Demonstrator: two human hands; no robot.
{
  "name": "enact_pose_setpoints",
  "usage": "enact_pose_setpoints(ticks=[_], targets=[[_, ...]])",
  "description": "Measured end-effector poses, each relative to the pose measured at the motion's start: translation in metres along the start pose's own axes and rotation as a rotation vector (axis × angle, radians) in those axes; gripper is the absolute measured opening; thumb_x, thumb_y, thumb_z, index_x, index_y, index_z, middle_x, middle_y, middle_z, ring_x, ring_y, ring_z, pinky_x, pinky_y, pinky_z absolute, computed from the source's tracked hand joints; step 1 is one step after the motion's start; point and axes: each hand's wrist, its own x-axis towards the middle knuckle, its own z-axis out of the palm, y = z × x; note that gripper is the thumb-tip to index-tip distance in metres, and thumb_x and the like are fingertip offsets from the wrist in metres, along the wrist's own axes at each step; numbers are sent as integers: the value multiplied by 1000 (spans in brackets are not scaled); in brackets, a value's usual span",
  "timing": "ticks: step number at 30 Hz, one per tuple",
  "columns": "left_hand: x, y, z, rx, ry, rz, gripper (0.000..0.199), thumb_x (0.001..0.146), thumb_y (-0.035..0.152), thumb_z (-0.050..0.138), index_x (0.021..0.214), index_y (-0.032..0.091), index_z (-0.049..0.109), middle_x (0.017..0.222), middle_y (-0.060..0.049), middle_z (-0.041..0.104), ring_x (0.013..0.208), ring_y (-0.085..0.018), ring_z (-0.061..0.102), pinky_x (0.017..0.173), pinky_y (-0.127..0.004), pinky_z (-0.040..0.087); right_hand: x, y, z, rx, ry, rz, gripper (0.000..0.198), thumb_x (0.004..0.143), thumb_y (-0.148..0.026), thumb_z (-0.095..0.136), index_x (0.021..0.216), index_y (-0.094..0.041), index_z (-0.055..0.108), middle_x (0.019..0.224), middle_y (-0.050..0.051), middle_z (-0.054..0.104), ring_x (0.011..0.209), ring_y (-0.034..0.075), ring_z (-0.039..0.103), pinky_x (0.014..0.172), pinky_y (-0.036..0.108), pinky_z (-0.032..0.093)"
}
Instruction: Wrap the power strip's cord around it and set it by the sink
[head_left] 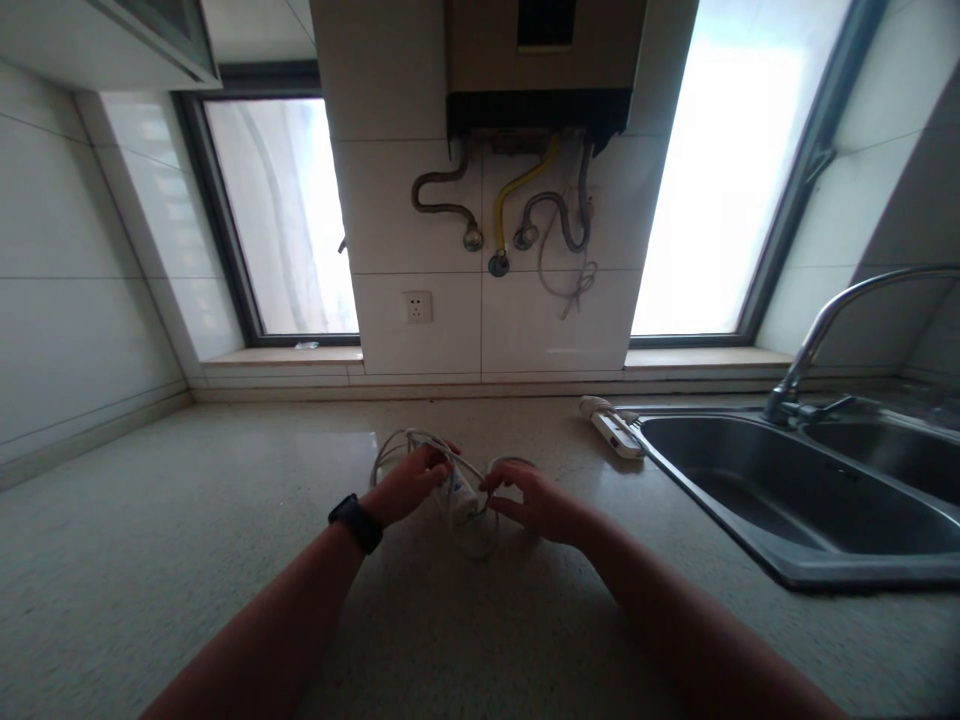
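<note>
A white cable [386,450] lies in loose loops on the countertop in front of me. Among the loops is a white object [463,497], perhaps a power strip, partly hidden by the cable and my hands. My left hand [416,482], with a black watch [357,524] on its wrist, is closed on the cable at the left of the white object. From the right, my right hand [529,497] pinches a strand of the cable with thumb and fingers, close to the object's right side.
A white power strip [619,436] with its cord bundled lies by the steel sink [742,520] at the right. The faucet [806,350] arches over the sink. Behind the countertop [187,540] are a wall socket [418,307] and a water heater [544,60] with pipes.
</note>
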Motion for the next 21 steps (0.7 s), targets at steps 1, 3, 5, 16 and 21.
enact_pose_setpoints(ticks=[1, 3, 5, 16, 21], targets=[[1, -2, 0, 29, 12, 10, 43, 91, 39, 49, 124, 11, 53, 99, -9, 61, 85, -15, 57, 73, -26, 45, -1, 1, 2, 5, 4, 17, 18, 90, -31, 65, 105, -20, 61, 103, 4, 65, 96, 16, 58, 85, 29, 43], [2, -6, 1, 109, 18, 40, 42, 94, 44, 47, 121, 14, 56, 103, -9, 62, 91, -16, 58, 78, -28, 45, -2, 2, 5, 32, 16, 45, 28, 88, -31, 67, 110, -19, 54, 103, 4, 65, 94, 15, 58, 83, 28, 43], [4, -9, 0, 229, 19, 71, 43, 96, 51, 44, 114, 15, 59, 101, -8, 62, 92, -17, 57, 82, -30, 44, -2, 3, 7, 63, 22, 64, 38, 87, -32, 69, 114, -18, 46, 100, 4, 66, 90, 14, 57, 82, 28, 43], [1, -32, -18, 810, -61, 193, 57, 87, 40, 59, 140, 23, 50, 143, -8, 48, 135, -27, 40, 118, -46, 23, -1, 6, -5, -101, 88, 162, 20, 93, -28, 57, 109, -18, 64, 96, 6, 60, 87, 16, 56, 79, 27, 40], [-2, -36, -19, 858, -61, 120, 64, 84, 37, 58, 146, 29, 47, 149, -6, 43, 139, -31, 37, 117, -50, 25, -3, 8, -7, -125, 95, 180, 20, 93, -32, 56, 103, -18, 66, 90, 6, 59, 82, 16, 55, 75, 27, 38]])
